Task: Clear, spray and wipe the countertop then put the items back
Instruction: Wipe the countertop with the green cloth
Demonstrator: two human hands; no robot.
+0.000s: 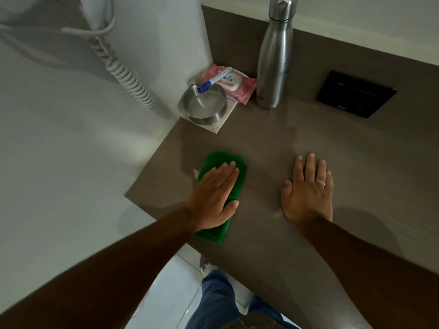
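Head view: we see our left hand (213,193) lying flat on a folded green cloth (219,167), fingers straight and together, pressing it onto the brown bench (273,138) near its left front edge; the grip here is wide, nothing curled round the cloth. Our right hand (307,188) rests palm down on the bare bench well to the right of the cloth, fingers spread and straight, holding nothing, a ring (320,182) on one finger. In the far left corner a steel bowl (203,104) sits on a pale card (223,122), with a pink wipes pack (237,87) just behind it and a blue-capped marker (213,80) lying across both. A tall steel bottle (274,62) stands upright just beside the pack. A black panel (355,93) is set into the bench further right.
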